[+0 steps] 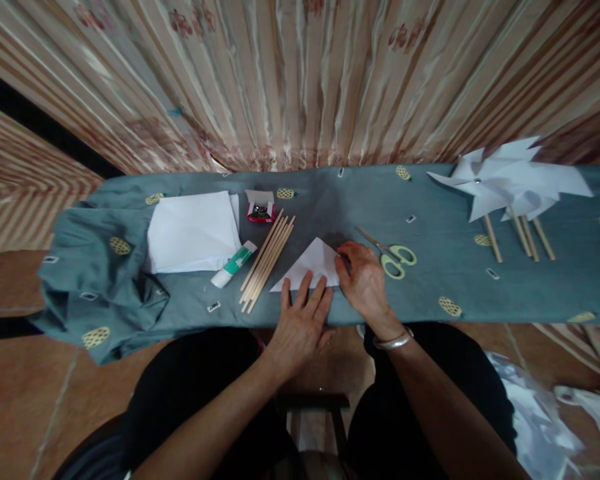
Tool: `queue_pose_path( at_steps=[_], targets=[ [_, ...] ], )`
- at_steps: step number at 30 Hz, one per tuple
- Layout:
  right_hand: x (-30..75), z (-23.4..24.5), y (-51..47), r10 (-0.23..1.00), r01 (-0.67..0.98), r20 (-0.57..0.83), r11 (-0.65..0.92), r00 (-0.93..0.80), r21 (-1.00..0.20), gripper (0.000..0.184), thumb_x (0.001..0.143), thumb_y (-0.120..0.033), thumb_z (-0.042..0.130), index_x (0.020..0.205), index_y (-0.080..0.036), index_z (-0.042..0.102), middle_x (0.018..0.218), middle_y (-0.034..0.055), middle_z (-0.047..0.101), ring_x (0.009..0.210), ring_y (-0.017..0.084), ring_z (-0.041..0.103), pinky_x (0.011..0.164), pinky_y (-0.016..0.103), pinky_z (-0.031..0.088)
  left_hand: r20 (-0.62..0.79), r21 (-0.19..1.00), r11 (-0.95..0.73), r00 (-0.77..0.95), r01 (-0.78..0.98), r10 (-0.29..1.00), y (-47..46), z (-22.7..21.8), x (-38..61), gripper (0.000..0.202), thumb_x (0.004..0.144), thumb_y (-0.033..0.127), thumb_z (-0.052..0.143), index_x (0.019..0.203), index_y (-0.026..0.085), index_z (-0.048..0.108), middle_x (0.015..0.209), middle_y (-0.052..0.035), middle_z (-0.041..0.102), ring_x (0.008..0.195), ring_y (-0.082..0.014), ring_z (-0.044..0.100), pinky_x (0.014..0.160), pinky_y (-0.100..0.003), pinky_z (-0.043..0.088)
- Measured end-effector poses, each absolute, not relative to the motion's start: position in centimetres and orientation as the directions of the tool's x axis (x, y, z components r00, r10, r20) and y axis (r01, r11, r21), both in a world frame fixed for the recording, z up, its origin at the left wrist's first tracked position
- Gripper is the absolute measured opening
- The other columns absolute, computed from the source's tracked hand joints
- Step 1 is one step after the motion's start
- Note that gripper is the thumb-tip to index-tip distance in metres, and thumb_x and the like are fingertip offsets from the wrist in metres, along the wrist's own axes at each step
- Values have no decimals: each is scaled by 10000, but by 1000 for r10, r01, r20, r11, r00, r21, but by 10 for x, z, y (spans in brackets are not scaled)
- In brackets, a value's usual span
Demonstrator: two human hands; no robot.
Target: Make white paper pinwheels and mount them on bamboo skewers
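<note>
A white sheet of paper, folded into a triangle, lies on the cloth-covered table in front of me. My left hand rests on its lower edge, fingers spread and flat against it. At the paper's right side, my right hand has its fingers curled in, the thumb and fingertips closed on the edge. A silver bracelet is on that wrist. Just beyond the right hand lie scissors with light green handles. Several wooden sticks lie left of the triangle, beside a green and white glue stick.
A stack of white paper lies at the left. Near it stands an open red box with small metal pieces. Several white paper pinwheels on sticks lie at the right. A curtain hangs behind the table.
</note>
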State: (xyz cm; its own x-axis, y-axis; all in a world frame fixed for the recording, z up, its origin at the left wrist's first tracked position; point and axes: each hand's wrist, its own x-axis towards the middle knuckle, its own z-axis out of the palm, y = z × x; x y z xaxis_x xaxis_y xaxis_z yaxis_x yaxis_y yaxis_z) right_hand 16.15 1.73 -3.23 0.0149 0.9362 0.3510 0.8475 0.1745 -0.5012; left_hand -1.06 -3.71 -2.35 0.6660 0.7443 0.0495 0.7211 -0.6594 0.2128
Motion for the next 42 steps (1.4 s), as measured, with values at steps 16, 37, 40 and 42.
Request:
queue_pose_path(
  at_steps=[16,37,40,42],
  targets=[
    [157,-34,-7,938,923,341,186,-64,-337,416,945,-387,457,1244,-123,577,1347,162,556,1190,301,504,1008,469,387,36,196,-667,675,719,737,-36,-22,-9,697,885,470,532,1449,102,356,1531,-172,360,1437,-410,227,1116,-688,162],
    [215,-44,-27,921,943,381,49,85,-330,410,933,-290,436,1299,-125,520,1435,240,433,1312,366,419,996,561,398,77,130,-623,619,771,782,-58,-26,-42,674,823,259,641,1433,119,390,1545,-201,318,1462,-384,176,1136,-560,295],
    [215,-45,-26,921,942,378,44,90,-333,406,935,-289,425,1291,-124,528,1431,239,437,1315,364,414,993,558,400,76,128,-592,588,795,806,-62,-23,-48,643,824,234,633,1421,138,415,1537,-179,346,1454,-388,203,1129,-580,299],
    [214,-45,-26,923,945,373,39,90,-325,404,935,-280,422,1289,-118,533,1432,237,437,1315,361,415,993,551,403,82,128,-565,559,815,825,-65,-22,-50,633,823,229,631,1418,154,427,1531,-161,365,1447,-398,219,1128,-602,285]
  ],
)
